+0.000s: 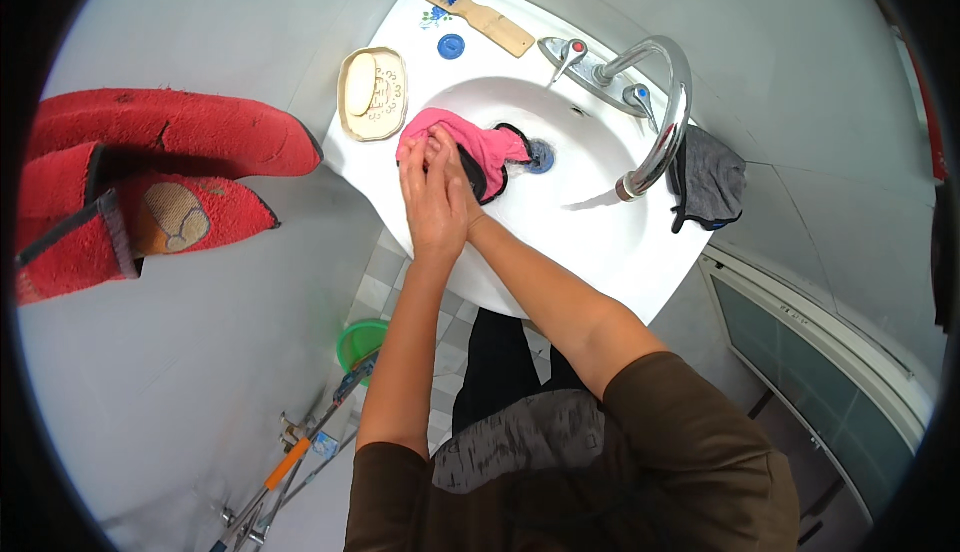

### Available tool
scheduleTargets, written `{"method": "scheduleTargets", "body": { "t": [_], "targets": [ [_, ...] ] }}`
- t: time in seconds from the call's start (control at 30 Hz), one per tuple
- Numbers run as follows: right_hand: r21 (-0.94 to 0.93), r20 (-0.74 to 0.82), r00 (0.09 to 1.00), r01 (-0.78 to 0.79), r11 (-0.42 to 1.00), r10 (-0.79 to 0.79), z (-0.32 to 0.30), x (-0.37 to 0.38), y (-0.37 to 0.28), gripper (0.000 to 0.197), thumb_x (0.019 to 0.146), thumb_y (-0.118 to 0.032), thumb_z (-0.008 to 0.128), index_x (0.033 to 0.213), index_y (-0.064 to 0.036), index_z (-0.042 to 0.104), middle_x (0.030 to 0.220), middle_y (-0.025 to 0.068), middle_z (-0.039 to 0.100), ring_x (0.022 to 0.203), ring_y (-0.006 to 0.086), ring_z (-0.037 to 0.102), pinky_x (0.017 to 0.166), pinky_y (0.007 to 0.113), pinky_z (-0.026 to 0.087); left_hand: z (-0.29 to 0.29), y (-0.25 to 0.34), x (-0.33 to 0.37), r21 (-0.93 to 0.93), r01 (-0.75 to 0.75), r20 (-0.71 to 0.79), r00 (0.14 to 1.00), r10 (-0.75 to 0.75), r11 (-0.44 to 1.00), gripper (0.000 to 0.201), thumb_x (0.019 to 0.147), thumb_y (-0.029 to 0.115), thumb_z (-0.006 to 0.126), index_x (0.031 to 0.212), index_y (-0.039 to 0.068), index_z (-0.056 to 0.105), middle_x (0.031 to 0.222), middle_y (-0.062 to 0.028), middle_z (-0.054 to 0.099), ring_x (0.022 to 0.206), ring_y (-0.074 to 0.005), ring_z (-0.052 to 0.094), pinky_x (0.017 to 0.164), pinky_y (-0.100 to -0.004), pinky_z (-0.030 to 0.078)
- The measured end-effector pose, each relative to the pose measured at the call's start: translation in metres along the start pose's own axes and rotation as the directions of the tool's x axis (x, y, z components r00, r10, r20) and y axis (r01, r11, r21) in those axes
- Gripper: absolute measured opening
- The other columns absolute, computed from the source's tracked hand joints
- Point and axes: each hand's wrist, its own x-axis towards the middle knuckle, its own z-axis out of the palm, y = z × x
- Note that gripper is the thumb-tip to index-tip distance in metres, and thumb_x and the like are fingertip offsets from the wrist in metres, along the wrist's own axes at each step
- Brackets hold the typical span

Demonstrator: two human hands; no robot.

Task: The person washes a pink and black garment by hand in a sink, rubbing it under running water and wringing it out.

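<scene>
At one sink [610, 252], two hands [432, 195] overlap; one cloth [482, 144] beneath.

Washbasin [600, 244] layout, logged by me remotely.
On its left: soap [361, 84] on dish [395, 117]; disc [451, 46] behind, to their right; brush [485, 22] farther back. Under hands [438, 192]: cloth item [485, 142], left of drain [541, 157]. Back right: faucet [682, 82]. Right edge: second cloth item [712, 180]. Floor [384, 265], below left: tub [360, 340].
</scene>
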Motion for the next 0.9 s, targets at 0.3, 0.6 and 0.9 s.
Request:
{"method": "scheduleTargets", "body": {
  "t": [0.3, 0.6, 0.9],
  "targets": [
    [-0.873, 0.473, 0.762, 0.475, -0.115, -0.442, -0.085, 0.022, -0.090, 0.033, 0.076, -0.016, 0.057, 0.109, -0.0123, 0.060, 0.121, 0.0093, 0.047, 0.102, 0.0282, 0.050, 0.087, 0.041, 0.037, 0.077, 0.018, 0.025, -0.382, -0.043, 0.123, 0.988, 0.097, 0.923, 0.047, 0.085, 0.012, 0.048, 0.130, -0.003, 0.039, 0.139, -0.0278, 0.024, 0.126, -0.0430, 0.030, 0.105, -0.0418, 0.026],
    [-0.937, 0.234, 0.953, 0.167, -0.306, -0.195, -0.146, -0.042, -0.080, 0.045, 0.068, -0.021, 0.066, 0.112, -0.0163, 0.057, 0.115, 0.0113, 0.051, 0.101, 0.0313, 0.051, 0.085, 0.043, 0.038, 0.102, 0.024, -0.038, -0.364, 0.171, 0.484, 0.875, 0.029, 0.915, 0.049, 0.086, 0.009, 0.050, 0.132, -0.002, 0.036, 0.132, -0.0224, 0.038, 0.125, -0.0356, 0.036, 0.105, -0.0379, 0.030],
    [-0.839, 0.039, 0.980, -0.074, 0.539, 0.196, -0.132, -0.083, -0.089, 0.040, 0.067, -0.014, 0.076, 0.098, -0.0061, 0.053, 0.095, 0.0112, 0.057, 0.088, 0.0253, 0.056, 0.079, 0.033, 0.045, 0.086, 0.036, -0.088, -0.746, 0.665, 0.450, 0.544, -0.709, 0.038, 0.041, 0.091, 0.016, 0.048, 0.129, 0.005, 0.040, 0.123, -0.0075, 0.044, 0.105, -0.0161, 0.043, 0.095, -0.0364, 0.034]
  ]
}}
